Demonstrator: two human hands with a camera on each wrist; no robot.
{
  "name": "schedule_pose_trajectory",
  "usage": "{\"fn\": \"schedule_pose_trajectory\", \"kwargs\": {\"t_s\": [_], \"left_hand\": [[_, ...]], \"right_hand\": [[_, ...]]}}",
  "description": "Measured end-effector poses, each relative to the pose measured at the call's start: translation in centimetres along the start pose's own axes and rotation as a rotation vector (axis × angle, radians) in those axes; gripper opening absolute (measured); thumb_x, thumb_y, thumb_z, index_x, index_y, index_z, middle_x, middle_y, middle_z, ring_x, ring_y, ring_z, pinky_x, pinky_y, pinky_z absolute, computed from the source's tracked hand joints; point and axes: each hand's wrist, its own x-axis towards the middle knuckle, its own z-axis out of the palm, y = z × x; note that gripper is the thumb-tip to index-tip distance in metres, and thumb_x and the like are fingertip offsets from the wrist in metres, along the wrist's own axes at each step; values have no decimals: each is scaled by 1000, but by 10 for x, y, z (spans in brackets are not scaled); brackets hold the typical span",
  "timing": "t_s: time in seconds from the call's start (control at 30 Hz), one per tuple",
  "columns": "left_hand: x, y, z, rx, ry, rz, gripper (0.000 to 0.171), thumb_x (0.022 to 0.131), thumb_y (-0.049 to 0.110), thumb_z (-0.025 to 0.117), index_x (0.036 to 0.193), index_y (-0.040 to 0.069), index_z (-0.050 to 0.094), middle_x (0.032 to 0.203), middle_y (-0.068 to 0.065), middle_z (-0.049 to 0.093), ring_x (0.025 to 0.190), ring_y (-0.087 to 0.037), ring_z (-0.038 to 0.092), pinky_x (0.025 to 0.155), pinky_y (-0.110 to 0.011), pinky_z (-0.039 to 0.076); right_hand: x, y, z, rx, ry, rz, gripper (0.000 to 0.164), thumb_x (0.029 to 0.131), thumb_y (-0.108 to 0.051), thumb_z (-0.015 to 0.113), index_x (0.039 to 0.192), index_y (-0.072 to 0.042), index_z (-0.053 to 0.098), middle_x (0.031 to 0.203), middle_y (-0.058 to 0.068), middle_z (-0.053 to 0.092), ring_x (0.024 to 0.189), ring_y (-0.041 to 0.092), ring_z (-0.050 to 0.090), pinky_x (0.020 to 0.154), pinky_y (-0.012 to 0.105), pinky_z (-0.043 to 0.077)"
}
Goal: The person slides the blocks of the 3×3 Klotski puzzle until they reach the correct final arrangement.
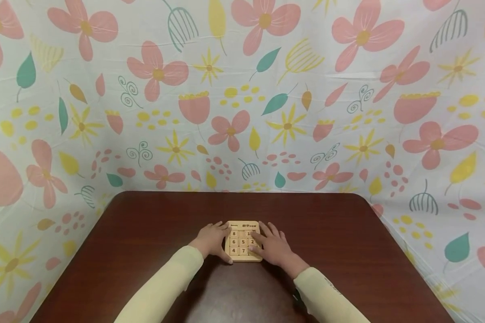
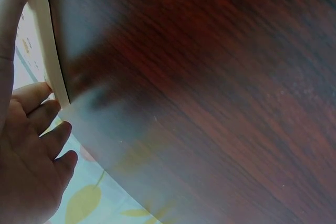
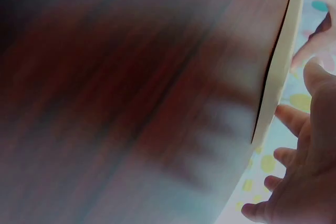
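Observation:
A wooden number slide puzzle [image 1: 243,258] lies flat on the brown table, its light tiles printed with black digits. An empty slot shows in the top row between the 8 and the 1. My left hand [image 1: 212,241] grips the puzzle's left side, thumb at the lower left corner and forefinger at the upper left. Over the right side reaches my right hand [image 1: 276,249], its thumb on the bottom right tile, whose digit is covered, and a finger near the 1 and 2 tiles. In the left wrist view the puzzle's edge [image 2: 50,45] shows beside the fingers.
The dark wood table [image 1: 153,251] has rounded far corners and stretches around the puzzle on all sides. Behind it hangs a white cloth [image 1: 210,148] with pink, yellow and green flowers and leaves. Light sleeves [image 1: 161,282] cover both forearms.

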Motion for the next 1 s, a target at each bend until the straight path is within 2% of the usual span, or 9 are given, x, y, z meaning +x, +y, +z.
{"fn": "schedule_pose_trajectory", "kwargs": {"t_s": [0.27, 0.53, 0.7, 1.0], "left_hand": [[-4, 2, -3, -19, -13, -5, 110, 68, 66, 86, 157, 16, 45, 167, -2, 38, 156, -25, 35, 128, -46, 32], [-3, 1, -3, 9, -2, -7, 109, 68, 68, 86, 156, 18, 46, 166, 0, 39, 156, -24, 35, 127, -45, 33], [-3, 2, -4, 13, -7, -7, 109, 68, 68, 85, 156, 18, 46, 166, 0, 39, 156, -24, 35, 127, -45, 34], [-4, 2, -4, -23, -14, 0, 109, 69, 66, 86, 157, 18, 44, 167, -1, 37, 157, -25, 34, 127, -45, 34]], "right_hand": [[4, -7, 5, -4, -32, -67, 57, 101, -48, 58, 150, -18, 56, 168, 18, 31, 154, 48, 25, 117, 75, 28], [-27, 2, -8, -3, -70, -73, 58, 100, -51, 59, 149, -21, 56, 169, 15, 30, 155, 47, 25, 117, 76, 26], [-37, 7, -11, -2, -89, -91, 60, 100, -55, 57, 149, -22, 56, 169, 15, 30, 156, 47, 24, 117, 76, 26], [-26, 11, -4, -17, -63, -47, 56, 101, -53, 56, 149, -23, 57, 167, 15, 34, 154, 48, 28, 115, 76, 30]]}}
